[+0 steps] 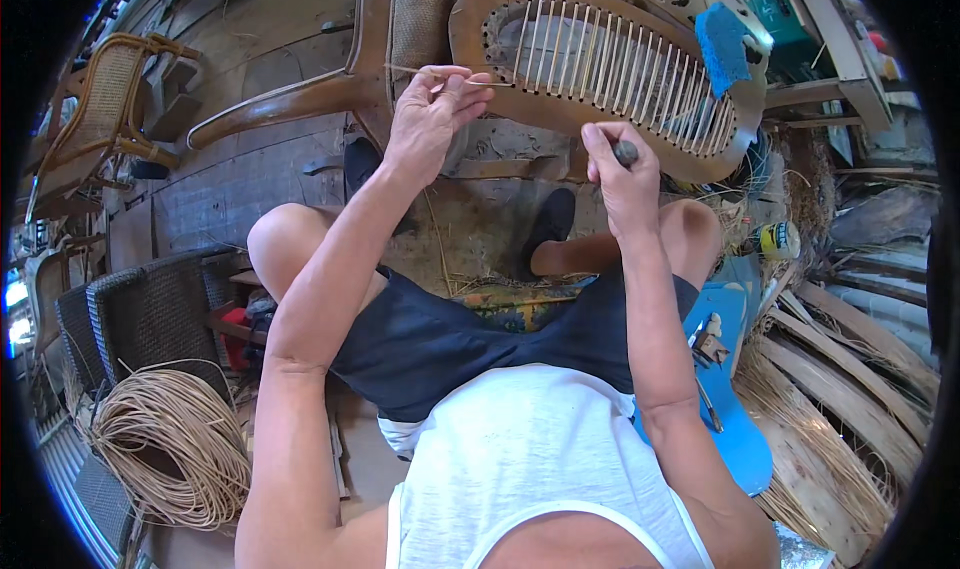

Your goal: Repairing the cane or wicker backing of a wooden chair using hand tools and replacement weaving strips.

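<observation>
Left fingers (462, 87) pinched tight on a thin cane strand (440, 73), which runs level across the fingertips toward the wooden chair frame (470, 44). The left hand (432, 119) is raised, wrist bent, forearm climbing from the lower edge over the left knee.

Right fingers (600, 144) are clenched round a small dark-handled tool (625, 153); its tip is hidden, probably pressed against the frame's lower rim, though the view is too poor to be sure. The right hand (625, 179) sits just under that rim, forearm rising straight over the right thigh.

The frame lies tilted before the knees, its oval opening crossed by a row of pale upright strands (620, 69). A blue cloth (722, 44) rests on its right end.

Further out: a coil of loose cane (170, 449) on the floor at lower left, dark woven chairs (150, 314) beside it, a cane-backed chair (105, 99) at upper left. On the right, a blue board (735, 369) carrying small tools, then stacked wooden slats (850, 389).
</observation>
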Motion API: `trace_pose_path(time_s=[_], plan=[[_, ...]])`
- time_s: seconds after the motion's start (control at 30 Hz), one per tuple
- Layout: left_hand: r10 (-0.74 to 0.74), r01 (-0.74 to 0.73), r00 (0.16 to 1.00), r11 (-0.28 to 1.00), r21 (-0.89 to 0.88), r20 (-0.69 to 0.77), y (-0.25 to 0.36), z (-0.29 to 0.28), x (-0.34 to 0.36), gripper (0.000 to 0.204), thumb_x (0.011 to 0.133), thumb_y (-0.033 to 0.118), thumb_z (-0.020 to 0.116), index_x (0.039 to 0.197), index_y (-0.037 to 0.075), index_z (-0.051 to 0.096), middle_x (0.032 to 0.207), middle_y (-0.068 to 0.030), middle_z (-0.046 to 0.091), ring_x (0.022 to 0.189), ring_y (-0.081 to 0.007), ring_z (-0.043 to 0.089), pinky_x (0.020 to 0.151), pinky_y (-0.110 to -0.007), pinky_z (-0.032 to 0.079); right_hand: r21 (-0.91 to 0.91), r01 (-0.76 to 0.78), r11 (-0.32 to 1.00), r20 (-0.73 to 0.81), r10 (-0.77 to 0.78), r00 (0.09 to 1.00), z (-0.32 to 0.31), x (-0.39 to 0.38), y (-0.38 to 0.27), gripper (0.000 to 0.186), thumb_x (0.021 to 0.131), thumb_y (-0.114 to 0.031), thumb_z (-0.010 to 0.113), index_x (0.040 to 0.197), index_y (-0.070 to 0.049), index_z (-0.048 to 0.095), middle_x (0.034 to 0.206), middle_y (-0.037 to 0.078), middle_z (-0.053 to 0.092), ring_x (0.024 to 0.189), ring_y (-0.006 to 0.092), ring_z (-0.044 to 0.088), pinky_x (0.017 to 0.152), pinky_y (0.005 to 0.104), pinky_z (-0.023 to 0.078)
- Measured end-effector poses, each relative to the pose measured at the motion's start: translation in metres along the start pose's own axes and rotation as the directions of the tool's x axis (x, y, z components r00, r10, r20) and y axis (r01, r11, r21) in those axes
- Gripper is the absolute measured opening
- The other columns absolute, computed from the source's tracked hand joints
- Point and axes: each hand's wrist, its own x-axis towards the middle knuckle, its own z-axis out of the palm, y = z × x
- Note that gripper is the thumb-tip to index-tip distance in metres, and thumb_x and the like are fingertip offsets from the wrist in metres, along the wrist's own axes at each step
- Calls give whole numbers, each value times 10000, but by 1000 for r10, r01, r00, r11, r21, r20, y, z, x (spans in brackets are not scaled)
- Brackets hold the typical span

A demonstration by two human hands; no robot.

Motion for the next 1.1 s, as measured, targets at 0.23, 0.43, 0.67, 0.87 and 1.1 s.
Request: trace_pose_path(time_s=[0.23,0.43,0.67,0.87,1.1], plan=[[265,-464,866,744,481,425,-9,3,-12,182,1010,-7,508,1132,41,635,1235,-137,675,1091,-244,677,972,-366,546,-508,395,765,243,-313,918,19,52,-21,225,939,-221,663,1081,-57,719,871,64,744,755,148,671,749,317,537],[438,-746,651,214,631,621,-17,10,-34,339,800,-79,600,1118,18,669,1234,-156,662,1127,-336,636,964,-420,529,-512,-36,858,176,146,974,28,67,-15,280,921,-297,676,940,-27,746,740,41,721,671,112,653,652,295,532],[410,-797,576,88,598,707,-22,8,-42,299,808,-4,631,1101,31,681,1218,-116,572,1137,-305,590,968,-390,505,-197,-242,950,129,270,954,50,57,1,143,862,-182,754,880,-41,741,744,12,695,635,82,625,543,243,498],[306,-801,588,87,592,749,-29,5,-48,297,811,46,657,1107,48,684,1145,-109,551,1078,-280,588,928,-385,510,-164,-242,956,85,259,962,63,61,1,106,800,-81,730,884,-16,731,769,36,706,685,102,645,602,247,494],[299,-754,656,208,623,693,-32,3,-46,379,875,65,671,1243,36,586,1173,-134,543,1053,-339,603,909,-412,513,-627,179,758,277,2,961,55,78,-9,205,811,-156,662,947,-25,741,794,115,723,709,189,684,673,334,529]])
